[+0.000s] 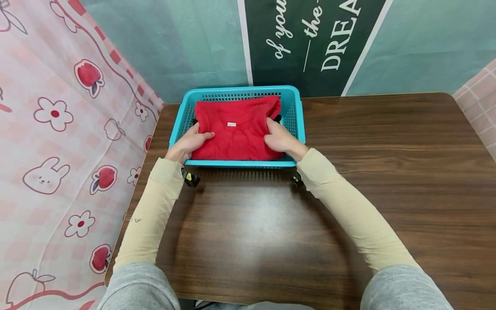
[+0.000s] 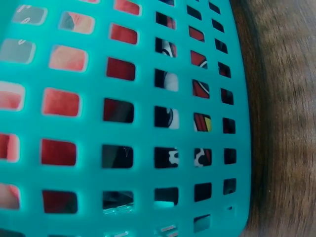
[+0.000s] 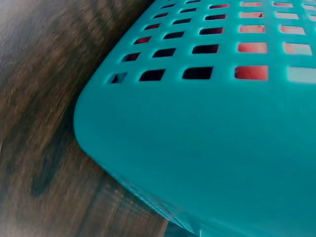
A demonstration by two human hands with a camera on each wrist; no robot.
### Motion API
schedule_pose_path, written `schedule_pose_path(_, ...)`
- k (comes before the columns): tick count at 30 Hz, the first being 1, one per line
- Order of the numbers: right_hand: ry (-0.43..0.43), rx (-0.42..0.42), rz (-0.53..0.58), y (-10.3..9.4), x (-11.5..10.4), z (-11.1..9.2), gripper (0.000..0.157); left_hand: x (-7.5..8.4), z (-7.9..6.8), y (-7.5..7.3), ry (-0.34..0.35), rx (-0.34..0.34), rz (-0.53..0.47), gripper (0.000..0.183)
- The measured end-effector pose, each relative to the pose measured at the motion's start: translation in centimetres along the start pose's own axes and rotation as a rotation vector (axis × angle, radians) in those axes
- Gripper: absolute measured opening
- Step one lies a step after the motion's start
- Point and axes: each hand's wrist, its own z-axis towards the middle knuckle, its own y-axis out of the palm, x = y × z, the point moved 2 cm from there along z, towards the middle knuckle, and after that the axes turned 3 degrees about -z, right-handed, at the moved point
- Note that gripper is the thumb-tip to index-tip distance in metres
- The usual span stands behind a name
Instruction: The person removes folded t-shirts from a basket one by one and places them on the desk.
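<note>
A folded red shirt point(image 1: 236, 140) with a small white neck label lies in a turquoise plastic basket point(image 1: 244, 163). At the shirt's left side my left hand point(image 1: 190, 141) grips it, thumb on top and the other fingers mostly hidden. My right hand point(image 1: 280, 137) grips the opposite side, its fingertips hidden by the cloth. In the left wrist view the perforated basket wall point(image 2: 140, 133) fills most of the picture, with dark printed cloth point(image 2: 165, 118) and red cloth behind its holes. The right wrist view shows the basket's corner point(image 3: 197, 128); neither wrist view clearly shows a hand.
The basket stands on a dark wooden table point(image 1: 387, 172), near its back edge. Behind it hangs a teal cloth with a dark lettered panel point(image 1: 310, 43). A pink and white patterned curtain point(image 1: 69, 142) borders the table's left side.
</note>
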Motion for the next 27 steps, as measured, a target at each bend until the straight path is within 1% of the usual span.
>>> schedule_pose_path(3, -0.003, 0.013, 0.029, -0.02, -0.23, 0.0, 0.049, 0.05, -0.04, 0.05, 0.035, -0.019, -0.006, 0.058)
schedule_pose_path(6, -0.004, 0.024, 0.019, -0.06, -0.49, -0.05, 0.054, 0.15, -0.1, 0.12, 0.068, -0.041, -0.021, 0.057)
schedule_pose_path(9, -0.011, 0.031, 0.004, -0.12, -0.65, -0.11, 0.057, 0.2, -0.14, 0.18, 0.069, -0.044, -0.021, 0.057)
schedule_pose_path(12, -0.03, 0.051, 0.016, -0.17, -0.72, -0.18, 0.053, 0.21, -0.22, 0.22, 0.059, -0.033, -0.01, 0.054)
schedule_pose_path(14, -0.057, 0.073, 0.031, -0.24, -0.68, -0.16, 0.049, 0.24, -0.24, 0.26, 0.056, -0.025, -0.005, 0.051)
schedule_pose_path(17, -0.111, 0.11, 0.032, -0.31, -0.69, -0.16, 0.045, 0.37, -0.36, 0.29, 0.069, -0.008, 0.001, 0.046)
schedule_pose_path(20, -0.147, 0.139, 0.017, -0.41, -0.74, -0.3, 0.045, 0.49, -0.41, 0.34, 0.094, -0.013, -0.01, 0.043)
schedule_pose_path(23, -0.17, 0.166, 0.024, -0.53, -0.82, -0.51, 0.043, 0.58, -0.53, 0.35, 0.124, -0.032, -0.041, 0.041)
schedule_pose_path(27, -0.189, 0.198, 0.076, -0.63, -0.95, -0.7, 0.043, 0.66, -0.78, 0.22, 0.149, -0.049, -0.106, 0.04)
